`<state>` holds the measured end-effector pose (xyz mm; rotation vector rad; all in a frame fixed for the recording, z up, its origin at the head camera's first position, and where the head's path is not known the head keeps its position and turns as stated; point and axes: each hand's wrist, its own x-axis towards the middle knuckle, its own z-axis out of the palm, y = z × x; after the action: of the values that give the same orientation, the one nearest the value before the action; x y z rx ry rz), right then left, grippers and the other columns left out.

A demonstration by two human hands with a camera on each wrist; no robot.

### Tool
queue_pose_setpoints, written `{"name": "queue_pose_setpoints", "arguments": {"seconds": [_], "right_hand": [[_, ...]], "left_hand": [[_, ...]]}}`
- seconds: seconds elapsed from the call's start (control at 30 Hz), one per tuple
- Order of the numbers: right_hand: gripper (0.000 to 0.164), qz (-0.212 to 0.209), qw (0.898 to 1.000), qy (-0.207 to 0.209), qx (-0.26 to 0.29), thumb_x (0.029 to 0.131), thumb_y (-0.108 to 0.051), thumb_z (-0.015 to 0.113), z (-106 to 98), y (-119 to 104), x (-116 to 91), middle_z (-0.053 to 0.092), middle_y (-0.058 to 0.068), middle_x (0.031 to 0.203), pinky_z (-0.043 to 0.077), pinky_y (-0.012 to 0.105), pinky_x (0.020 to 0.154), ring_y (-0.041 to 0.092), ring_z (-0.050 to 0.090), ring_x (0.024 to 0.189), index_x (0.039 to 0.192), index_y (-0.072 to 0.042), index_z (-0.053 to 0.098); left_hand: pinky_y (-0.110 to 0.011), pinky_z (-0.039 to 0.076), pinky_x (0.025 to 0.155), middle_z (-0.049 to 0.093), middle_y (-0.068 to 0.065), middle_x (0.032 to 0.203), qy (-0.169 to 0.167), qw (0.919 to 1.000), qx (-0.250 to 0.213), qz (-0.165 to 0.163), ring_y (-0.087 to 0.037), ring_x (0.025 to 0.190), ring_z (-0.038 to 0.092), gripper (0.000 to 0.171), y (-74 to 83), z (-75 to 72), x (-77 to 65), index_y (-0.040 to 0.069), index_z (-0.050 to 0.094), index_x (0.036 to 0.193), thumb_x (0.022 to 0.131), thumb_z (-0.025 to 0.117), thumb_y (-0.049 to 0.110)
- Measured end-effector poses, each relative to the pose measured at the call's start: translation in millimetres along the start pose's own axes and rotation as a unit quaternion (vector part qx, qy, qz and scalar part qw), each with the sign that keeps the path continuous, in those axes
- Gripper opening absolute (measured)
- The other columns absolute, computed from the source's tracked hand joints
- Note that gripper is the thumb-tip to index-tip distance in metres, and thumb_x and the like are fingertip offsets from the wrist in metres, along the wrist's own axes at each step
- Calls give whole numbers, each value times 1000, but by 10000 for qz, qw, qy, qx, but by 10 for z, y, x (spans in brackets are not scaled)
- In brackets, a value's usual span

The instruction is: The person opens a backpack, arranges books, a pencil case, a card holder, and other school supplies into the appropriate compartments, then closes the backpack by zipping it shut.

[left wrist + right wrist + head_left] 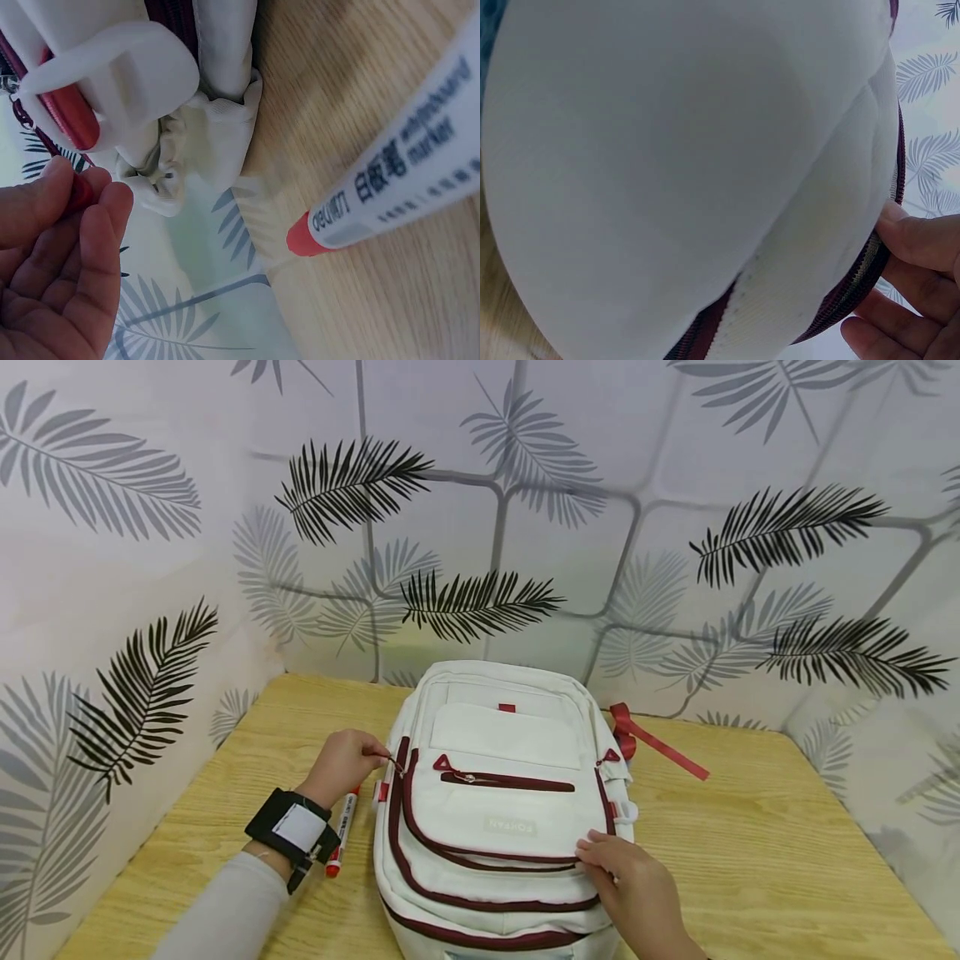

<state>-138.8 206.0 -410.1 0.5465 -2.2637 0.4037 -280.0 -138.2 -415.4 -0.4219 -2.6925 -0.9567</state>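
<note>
A white backpack (510, 739) with dark red zippers lies on the table, front pocket facing up. At its left side my left hand (343, 768) pinches a red zipper pull (79, 195) between thumb and fingers, its cord stretched to the zipper. My right hand (637, 889) grips the lower right edge of the front pocket. In the right wrist view the thumb lies on one side of the zippered edge (847, 289) and the fingers on the other. Part of the pocket's zipper is parted along the lower edge.
A red-and-white whiteboard marker (342, 831) lies on the wooden table (750, 843) left of the backpack, close to my left wrist. A red strap (667, 747) trails out at the back right. Behind stands a leaf-patterned wall (570, 543).
</note>
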Motion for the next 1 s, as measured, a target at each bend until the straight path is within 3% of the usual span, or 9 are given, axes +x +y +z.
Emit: {"name": "queue_pose_setpoints", "arguments": {"seconds": [0.23, 0.4, 0.47, 0.57, 0.63, 0.7, 0.8, 1.0], "right_hand": [[29, -126, 9999, -2, 47, 48, 1, 81, 16, 9, -7, 69, -3, 78, 50, 26, 67, 11, 65, 78, 73, -13, 72], [30, -344, 9994, -6, 74, 48, -1, 82, 6, 38, -11, 69, -3, 79, 49, 25, 67, 12, 65, 79, 73, -12, 71], [30, -465, 9989, -35, 101, 48, -3, 83, -3, 50, -12, 69, -3, 80, 49, 24, 68, 13, 64, 80, 75, -12, 71], [32, -612, 9979, -97, 185, 48, -7, 84, -19, 67, -7, 68, -3, 82, 48, 25, 71, 15, 64, 84, 77, -11, 70], [31, -674, 9974, -138, 233, 50, -11, 84, -26, 76, -1, 68, -2, 83, 48, 25, 73, 15, 63, 86, 78, -10, 70], [31, -730, 9967, -153, 317, 52, -13, 83, -29, 79, 12, 68, -2, 84, 48, 25, 74, 16, 63, 87, 80, -11, 70], [31, -858, 9952, -205, 422, 53, -14, 83, -24, 75, 32, 68, -3, 85, 49, 24, 74, 16, 63, 88, 82, -12, 71], [33, -1127, 9924, -360, 346, 52, -8, 81, -19, 59, 60, 68, -3, 86, 50, 26, 72, 14, 63, 84, 83, -13, 72]], "left_hand": [[-31, 47, 65, 67, -10, 80, -274, 9984, -391, -316, -19, 74, 59, 7, -55, 14, -8, 3, 70, 82, 78, 64, 3], [-38, 49, 72, 61, -20, 106, -569, 9968, -321, -462, -31, 93, 58, 38, -145, -42, -158, 0, 57, 117, 82, 63, 15], [-38, 50, 70, 60, -22, 107, -555, 9967, -78, -595, -32, 91, 58, 45, -172, -80, -255, -1, 53, 120, 83, 63, 20], [-32, 46, 58, 62, -15, 82, -661, 9929, 298, -942, -24, 71, 57, 27, -184, -111, -418, -2, 62, 96, 83, 62, 20], [-27, 38, 50, 53, -8, 66, -913, 9871, 441, -1237, -18, 58, 49, 19, -172, -108, -526, -1, 58, 77, 82, 62, 17], [-23, 32, 45, 45, -3, 57, -1175, 9803, 499, -1509, -14, 51, 42, 23, -153, -83, -621, 3, 50, 65, 80, 63, 16], [-22, 30, 43, 44, -1, 54, -1307, 9751, 583, -1693, -13, 47, 41, 28, -114, -34, -730, 5, 48, 62, 78, 66, 19], [-22, 29, 42, 46, -4, 54, -1309, 9733, 659, -1768, -13, 46, 42, 34, -56, 46, -822, 3, 50, 66, 71, 74, 26]]}}
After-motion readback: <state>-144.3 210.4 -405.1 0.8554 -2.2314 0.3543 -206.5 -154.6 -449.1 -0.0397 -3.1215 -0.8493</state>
